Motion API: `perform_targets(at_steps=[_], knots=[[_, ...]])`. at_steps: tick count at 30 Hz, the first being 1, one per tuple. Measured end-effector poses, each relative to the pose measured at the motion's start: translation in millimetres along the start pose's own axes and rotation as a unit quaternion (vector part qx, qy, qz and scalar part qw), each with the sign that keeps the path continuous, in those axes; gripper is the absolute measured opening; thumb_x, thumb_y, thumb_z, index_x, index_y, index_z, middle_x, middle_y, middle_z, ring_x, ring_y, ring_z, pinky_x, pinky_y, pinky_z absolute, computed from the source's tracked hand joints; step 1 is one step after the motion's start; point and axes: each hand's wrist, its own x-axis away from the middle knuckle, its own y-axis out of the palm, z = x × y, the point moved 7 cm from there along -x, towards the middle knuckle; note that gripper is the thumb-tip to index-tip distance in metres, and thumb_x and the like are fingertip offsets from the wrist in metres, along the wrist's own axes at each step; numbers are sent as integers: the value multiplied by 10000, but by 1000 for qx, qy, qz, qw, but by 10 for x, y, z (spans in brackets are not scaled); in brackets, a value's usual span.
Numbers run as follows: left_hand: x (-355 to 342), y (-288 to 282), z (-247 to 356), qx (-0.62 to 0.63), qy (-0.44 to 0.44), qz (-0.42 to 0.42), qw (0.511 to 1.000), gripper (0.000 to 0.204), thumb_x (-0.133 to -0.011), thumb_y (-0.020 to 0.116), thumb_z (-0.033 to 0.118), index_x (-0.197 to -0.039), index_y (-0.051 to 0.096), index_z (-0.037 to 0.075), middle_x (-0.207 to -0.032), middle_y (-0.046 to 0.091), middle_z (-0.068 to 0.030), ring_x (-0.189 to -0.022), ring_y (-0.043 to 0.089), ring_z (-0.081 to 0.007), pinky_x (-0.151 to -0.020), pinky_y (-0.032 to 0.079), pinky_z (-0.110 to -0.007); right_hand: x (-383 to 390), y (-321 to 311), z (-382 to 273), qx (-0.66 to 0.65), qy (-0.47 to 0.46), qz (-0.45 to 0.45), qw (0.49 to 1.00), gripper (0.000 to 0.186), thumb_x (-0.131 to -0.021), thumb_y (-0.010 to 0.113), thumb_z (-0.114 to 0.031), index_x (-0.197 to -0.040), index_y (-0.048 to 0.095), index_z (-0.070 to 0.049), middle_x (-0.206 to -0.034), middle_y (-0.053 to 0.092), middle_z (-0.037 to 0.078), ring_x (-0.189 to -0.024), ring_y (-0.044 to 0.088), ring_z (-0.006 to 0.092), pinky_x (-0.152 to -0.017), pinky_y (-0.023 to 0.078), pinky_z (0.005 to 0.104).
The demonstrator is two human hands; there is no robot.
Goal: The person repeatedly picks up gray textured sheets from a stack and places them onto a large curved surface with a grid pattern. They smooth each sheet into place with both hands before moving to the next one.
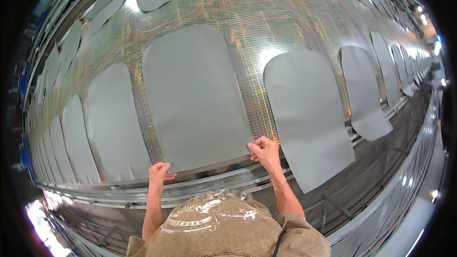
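Observation:
A grey textured rounded sheet (197,97) lies flat in the middle of a long surface of fine coloured mesh (219,12). My left hand (160,173) pinches the sheet's near left corner. My right hand (263,152) pinches its near right corner at the surface's metal edge. To the right, a similar sheet (304,104) hangs over that edge with its lower part bent down. On the left lies another grey sheet (114,123) of the same shape.
Several more grey sheets (364,90) line both long sides of the mesh, some overhanging the rim. Metal rails (219,181) run below the near edge, with a frame of bars (333,204) beneath. A pale curved metal rail (400,195) runs along the lower right.

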Motion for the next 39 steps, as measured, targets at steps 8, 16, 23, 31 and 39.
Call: perform_targets(at_steps=[8,16,23,31,39], knots=[[9,-41,32,25,10,-26,999,200,-889,699,165,-807,634,-5,-705,627,-34,-643,717,-229,-542,581,-289,8,75,3,-17,9,2,1000,197,-857,725,-143,-782,612,0,-638,641,77,-500,624,128,-438,493,238],[71,-42,60,4,11,-10,1000,211,-895,693,184,-862,649,-20,-760,657,-57,-679,729,-210,-551,583,-277,18,105,21,36,-12,4,999,220,-873,720,-158,-794,601,9,-645,637,94,-507,631,149,-444,495,248],[14,-27,15,28,10,-27,999,218,-892,700,188,-914,667,-26,-794,684,-83,-665,723,-191,-560,584,-271,8,92,0,62,-27,14,998,242,-870,727,-183,-804,603,15,-649,638,102,-507,631,155,-453,504,256],[118,38,106,-46,89,1,995,227,-879,699,166,-890,620,-47,-707,660,-74,-612,696,-145,-501,549,-249,10,95,19,45,-39,8,998,240,-876,731,-188,-819,608,10,-669,645,106,-519,635,156,-462,508,256],[286,108,214,-115,114,58,985,232,-879,681,163,-843,598,-50,-661,642,-88,-531,643,-123,-462,503,-258,102,84,-12,36,-43,22,998,188,-890,705,-136,-878,635,38,-694,654,103,-568,653,155,-502,526,255]])
